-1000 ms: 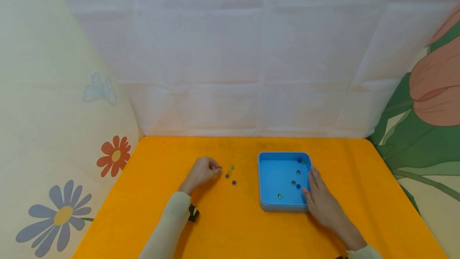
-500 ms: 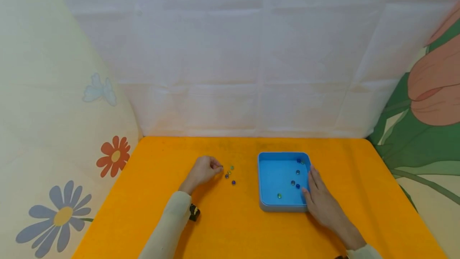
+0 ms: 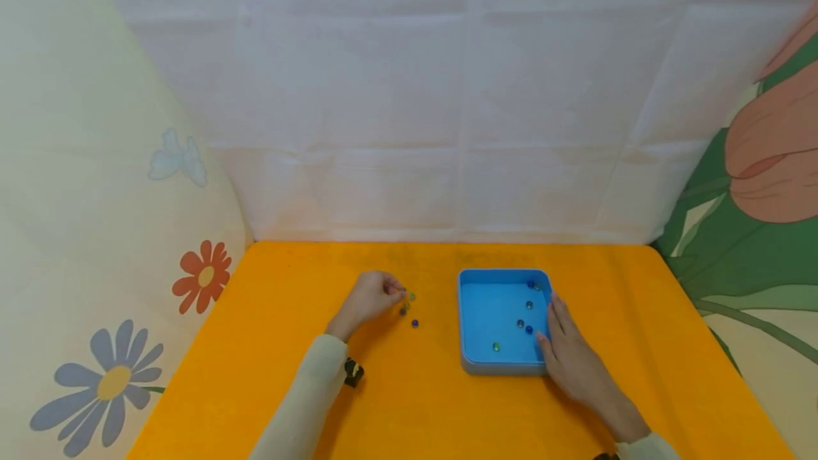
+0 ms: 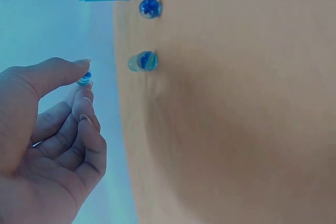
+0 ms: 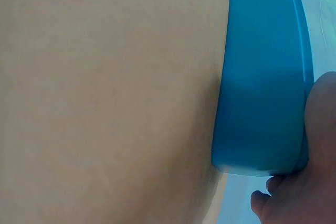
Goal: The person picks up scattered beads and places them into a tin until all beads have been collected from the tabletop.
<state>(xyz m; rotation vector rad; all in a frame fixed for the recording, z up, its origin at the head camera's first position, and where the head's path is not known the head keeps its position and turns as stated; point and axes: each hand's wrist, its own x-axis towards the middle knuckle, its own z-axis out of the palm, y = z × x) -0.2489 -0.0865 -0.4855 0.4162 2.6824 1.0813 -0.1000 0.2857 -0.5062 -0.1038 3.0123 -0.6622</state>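
Note:
Between the thumb and fingertips of my left hand point(image 3: 371, 297) is a small marble point(image 4: 84, 78) with blue and white swirls, lifted over the table. Just beside those fingers lie several loose marbles, among them a dark blue one point(image 3: 415, 323) and a green one point(image 3: 412, 297). A shallow square blue tray point(image 3: 461, 325) stands to the right, with several blue, clear and green marbles scattered inside. My right hand point(image 3: 577, 360) holds the tray's right wall, the thumb over the rim and the straight fingers along the outside. The right wrist view shows the tray's outer wall point(image 5: 262, 93).
An orange cloth point(image 3: 409, 403) covers the table. Behind it hangs a white sheet point(image 3: 358, 91). Flower-printed cloths hang at both sides, a daisy print point(image 3: 111, 382) on the left and a tulip print point(image 3: 780, 162) on the right.
My left hand has moved slightly right and away from me with the pinched marble, closer over the loose marbles. The right hand and the tray stay in place.

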